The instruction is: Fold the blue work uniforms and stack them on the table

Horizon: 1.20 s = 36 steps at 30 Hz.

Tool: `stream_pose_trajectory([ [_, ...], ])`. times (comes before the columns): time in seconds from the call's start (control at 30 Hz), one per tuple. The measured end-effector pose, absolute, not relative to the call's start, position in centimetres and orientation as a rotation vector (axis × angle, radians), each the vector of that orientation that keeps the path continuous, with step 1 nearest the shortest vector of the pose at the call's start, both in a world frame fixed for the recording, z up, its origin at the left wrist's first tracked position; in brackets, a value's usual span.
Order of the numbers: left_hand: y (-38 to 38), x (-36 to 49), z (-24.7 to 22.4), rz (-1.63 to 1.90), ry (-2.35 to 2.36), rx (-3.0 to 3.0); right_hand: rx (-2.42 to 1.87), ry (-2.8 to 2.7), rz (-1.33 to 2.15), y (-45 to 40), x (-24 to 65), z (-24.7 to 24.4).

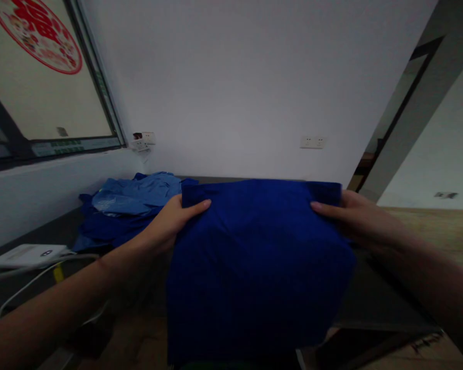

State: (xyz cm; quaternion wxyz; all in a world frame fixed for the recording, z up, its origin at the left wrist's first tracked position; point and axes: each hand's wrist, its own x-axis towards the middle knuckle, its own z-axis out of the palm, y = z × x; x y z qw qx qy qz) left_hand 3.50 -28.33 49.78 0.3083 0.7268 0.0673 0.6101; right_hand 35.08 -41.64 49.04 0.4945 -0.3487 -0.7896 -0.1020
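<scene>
A dark blue piece of cloth (254, 267), perhaps a garment, hangs in front of me, held up by its two top corners. My left hand (181, 213) pinches the upper left corner, thumb on the near side and fingers hidden behind the fabric. At the upper right corner my right hand (345, 213) grips in the same way, its thumb lying across the front. The top edge runs nearly straight between both hands, and the lower part drops loosely toward me. What kind of garment it is, if any, cannot be made out.
A heap of blue clothes (139, 198), lighter and darker, lies on the dark tabletop (386, 293) at the left. Nearer stands a white box-like device (33, 255) with cables (27, 282). Behind the table rises a white wall (231, 92) with a socket (313, 142); a window (54, 97) is at left.
</scene>
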Motion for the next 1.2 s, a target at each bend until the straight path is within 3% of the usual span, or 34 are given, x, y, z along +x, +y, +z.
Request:
stream_pose_trajectory([
  [0.13, -19.9, 6.2, 55.3, 1.545, 0.288, 1.953, -0.838, -1.716, 0.104, -33.6, 36.3, 55.7],
  [0.27, -11.7, 9.4, 58.1, 1.463, 0.596, 2.078, -1.015, -1.634, 0.12, -24.6, 38.3, 59.1],
  [0.53, -4.5, 13.1, 56.1, 1.55, 0.854, 2.04, -1.349, -1.399, -0.206, -13.3, 40.4, 56.7],
  [0.83, -3.8, 9.8, 56.8, 1.37, 0.743, 2.001, -1.331, -1.484, -0.122, -13.1, 42.1, 55.7],
  [1.07, -2.8, 8.6, 58.3, 1.562, 0.949, 2.089, -1.383, -1.423, -0.365, -13.7, 42.2, 58.2],
  [1.2, -1.4, 9.1, 56.8, 1.707, 1.178, 2.167, -1.496, -1.371, -0.545, -12.6, 40.9, 55.7],
])
